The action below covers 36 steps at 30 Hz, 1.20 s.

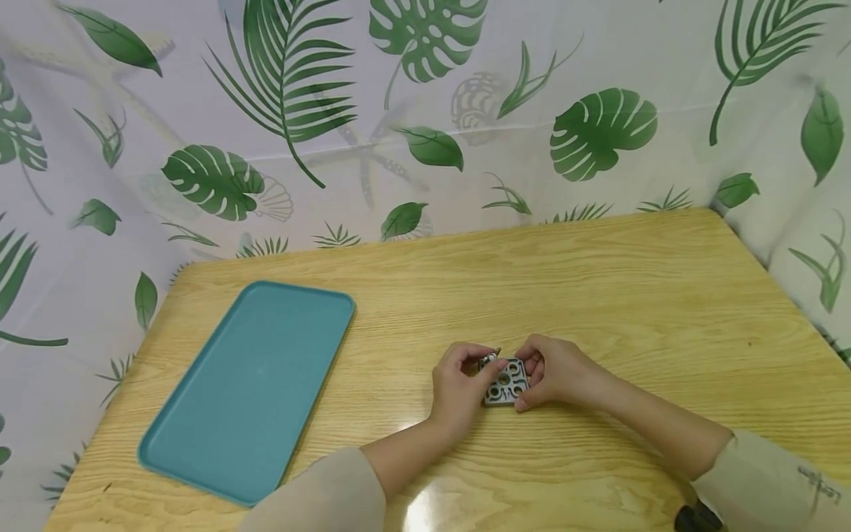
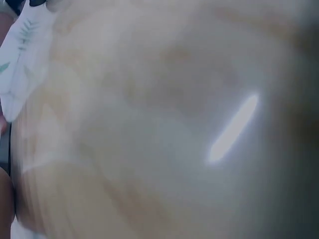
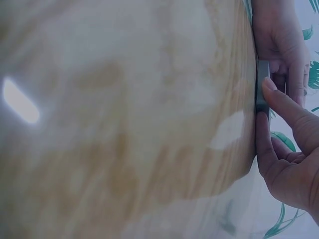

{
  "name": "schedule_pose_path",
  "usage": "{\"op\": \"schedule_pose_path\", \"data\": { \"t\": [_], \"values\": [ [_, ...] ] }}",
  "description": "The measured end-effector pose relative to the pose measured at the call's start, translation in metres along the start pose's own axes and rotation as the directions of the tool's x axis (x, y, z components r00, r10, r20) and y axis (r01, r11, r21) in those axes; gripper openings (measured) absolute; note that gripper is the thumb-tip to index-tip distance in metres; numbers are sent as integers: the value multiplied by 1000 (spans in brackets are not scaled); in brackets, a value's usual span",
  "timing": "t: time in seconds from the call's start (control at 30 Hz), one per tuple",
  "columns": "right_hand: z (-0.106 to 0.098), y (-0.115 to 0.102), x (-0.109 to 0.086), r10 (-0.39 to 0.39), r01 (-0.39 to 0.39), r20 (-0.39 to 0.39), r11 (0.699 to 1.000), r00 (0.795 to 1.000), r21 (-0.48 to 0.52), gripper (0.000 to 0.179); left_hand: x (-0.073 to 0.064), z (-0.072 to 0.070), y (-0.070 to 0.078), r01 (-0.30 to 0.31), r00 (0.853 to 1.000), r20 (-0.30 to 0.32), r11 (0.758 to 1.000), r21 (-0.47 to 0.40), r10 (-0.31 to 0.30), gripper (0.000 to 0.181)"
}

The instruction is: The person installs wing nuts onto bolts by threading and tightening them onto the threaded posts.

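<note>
A small square grey metal plate with round holes [image 1: 507, 384] lies low at the table, between both hands. At its far left corner, the thumb and index finger of my left hand [image 1: 459, 388] pinch a small shiny metal piece [image 1: 489, 359]; its exact kind I cannot tell. My right hand [image 1: 557, 369] grips the plate's right side, thumb at the near corner and fingers at the far one. Seen edge-on in the right wrist view, the plate [image 3: 262, 87] sits between thumb and fingers. Only a sliver of the hands shows in the left wrist view.
A teal rectangular tray [image 1: 255, 391] lies at the left of the wooden table [image 1: 565, 281]. A leaf-patterned cloth [image 1: 505, 140] hangs behind and along the sides. Near the right sleeve, a small black object [image 1: 696, 517] shows at the bottom edge.
</note>
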State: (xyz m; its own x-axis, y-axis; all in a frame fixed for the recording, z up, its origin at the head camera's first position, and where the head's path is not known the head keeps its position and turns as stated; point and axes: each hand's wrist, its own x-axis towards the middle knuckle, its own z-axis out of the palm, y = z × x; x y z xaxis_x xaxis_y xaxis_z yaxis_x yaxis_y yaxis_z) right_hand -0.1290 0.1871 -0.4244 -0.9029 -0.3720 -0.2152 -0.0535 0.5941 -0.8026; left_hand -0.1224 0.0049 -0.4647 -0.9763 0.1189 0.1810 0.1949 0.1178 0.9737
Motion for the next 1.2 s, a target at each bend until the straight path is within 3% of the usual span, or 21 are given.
{"op": "schedule_pose_path", "data": {
  "t": [0.07,0.13,0.17,0.23,0.3,0.33,0.4,0.5,0.57,0.63,0.7,0.73,0.83,0.9,0.93,1.0,1.07,1.13,1.2],
  "values": [
    [-1,-1,0,-2,2,1,1000,1000,0,65,6,-7,-1,4,995,97,1000,1,-4,18],
    [-2,-2,0,-7,7,6,1000,1000,-1,65,15,-16,-2,6,974,224,1000,3,-6,17],
    [-2,-2,0,-9,9,5,1000,1000,-6,66,20,-20,-2,10,955,295,1000,4,-11,16],
    [-4,-2,-1,1,-1,1,1000,1000,-11,66,34,-28,-3,24,894,447,1000,12,-27,16],
    [-5,-1,-2,11,-11,-4,1000,1000,-18,67,49,-34,-2,50,802,595,999,21,-53,17],
    [-5,-1,-2,15,-16,-7,1000,1000,-18,67,58,-37,-1,61,744,665,997,35,-69,17],
    [-6,-1,-2,17,-17,-1,1000,1000,-17,67,75,-42,1,62,613,785,996,70,-94,17],
    [-4,-1,0,9,-9,12,1000,1000,-8,67,98,-46,3,70,421,898,992,109,-129,17],
    [-3,-1,1,5,-5,17,1000,1000,-4,67,109,-46,5,88,314,938,988,128,-149,18],
    [-2,-1,2,3,-3,19,1000,1000,-2,67,117,-45,6,117,235,956,982,151,-175,18],
    [-1,-1,3,-1,1,22,1000,1000,-1,67,122,-44,5,146,182,963,974,172,-198,18],
    [-1,-1,3,-4,4,22,1000,1000,0,67,124,-43,6,156,165,965,971,180,-205,18],
    [-2,-2,3,-9,9,21,1000,1000,-3,66,128,-41,7,151,141,968,970,188,-210,19],
    [-2,-2,3,-9,9,17,1000,1000,-4,66,128,-42,6,144,147,969,973,179,-200,23],
    [-2,-2,3,-9,9,15,1000,1000,-4,66,127,-42,6,143,157,968,974,173,-195,26],
    [-2,-1,3,-14,14,11,1000,1000,-5,66,125,-44,6,166,195,959,971,173,-205,33],
    [-1,-1,4,-16,16,8,1000,1000,-6,66,122,-46,5,200,250,942,964,176,-223,43],
    [-1,0,4,-15,15,7,1000,1000,-6,67,117,-49,5,216,317,915,958,187,-250,49],
    [-1,0,3,-15,15,6,1000,1000,-10,67,110,-50,6,212,394,879,957,197,-268,50]
  ]
}}
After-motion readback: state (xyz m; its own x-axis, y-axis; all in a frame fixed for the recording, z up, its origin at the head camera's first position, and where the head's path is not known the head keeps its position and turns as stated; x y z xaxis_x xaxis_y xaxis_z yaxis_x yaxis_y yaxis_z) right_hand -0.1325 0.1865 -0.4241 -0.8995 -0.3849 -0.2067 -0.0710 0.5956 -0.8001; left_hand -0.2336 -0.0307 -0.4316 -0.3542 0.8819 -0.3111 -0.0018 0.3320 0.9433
